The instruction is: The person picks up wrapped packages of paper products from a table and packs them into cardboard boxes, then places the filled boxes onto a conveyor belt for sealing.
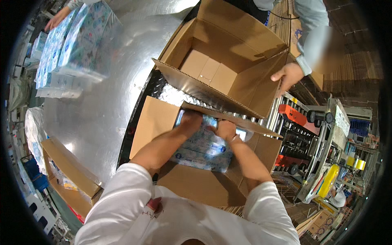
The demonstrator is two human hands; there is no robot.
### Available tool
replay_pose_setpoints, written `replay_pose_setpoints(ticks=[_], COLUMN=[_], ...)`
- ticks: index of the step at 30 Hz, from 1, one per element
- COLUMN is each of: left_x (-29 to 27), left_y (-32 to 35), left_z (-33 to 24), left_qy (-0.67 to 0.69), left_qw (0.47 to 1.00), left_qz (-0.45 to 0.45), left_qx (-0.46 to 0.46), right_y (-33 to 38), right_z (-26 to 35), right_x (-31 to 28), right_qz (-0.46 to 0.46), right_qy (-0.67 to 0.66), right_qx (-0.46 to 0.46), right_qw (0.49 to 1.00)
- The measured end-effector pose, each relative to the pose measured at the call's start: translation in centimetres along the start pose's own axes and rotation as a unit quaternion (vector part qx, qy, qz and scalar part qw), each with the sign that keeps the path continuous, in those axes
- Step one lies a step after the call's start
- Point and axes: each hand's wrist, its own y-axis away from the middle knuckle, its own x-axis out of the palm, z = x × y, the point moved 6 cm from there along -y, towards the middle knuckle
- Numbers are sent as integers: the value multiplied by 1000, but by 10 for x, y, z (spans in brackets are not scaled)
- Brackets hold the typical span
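Observation:
An open cardboard box (200, 185) stands right in front of me, flaps spread. Inside it lie blue-and-white patterned, plastic-wrapped packs (204, 153). My left hand (191, 121) reaches down at the far left of the packs, its fingers hidden by the hand and the box. Beside it, my right hand (225, 130) is closed at the far edge of a pack, thumb pointing left. Both forearms pass over the near flap.
A bigger open box (220, 65) with a bare inside stands beyond. A co-worker's hand (290, 76) is at its right edge. Another person's hand (58, 19) touches wrapped packs (83, 45) on the metal table (98, 118). A roller conveyor (286, 134) lies right.

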Motion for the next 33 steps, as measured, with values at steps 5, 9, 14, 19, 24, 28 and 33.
replay_pose_setpoints(ticks=[5,9,14,19,24,28,33], left_x=[-3,-8,-72,-176,-271,-279,-66], left_y=[95,79,32,102,289,552,768], left_z=[-22,-10,15,18,159,271,382], left_qy=[-247,-333,-118,206,446,185,74], left_qw=[960,940,928,973,832,579,494], left_qz=[-126,3,335,88,-314,-672,-508], left_qx=[-37,-72,-114,53,-105,-423,-702], right_y=[72,35,-4,-6,18,60,37], right_z=[12,-17,-50,71,263,400,544], right_x=[49,72,97,47,-1,-65,-105], right_qz=[-91,-22,-8,64,218,241,166], right_qy=[146,71,-4,-82,-168,-69,-156], right_qx=[102,77,-109,-88,-231,-328,-408], right_qw=[980,994,994,991,933,911,884])
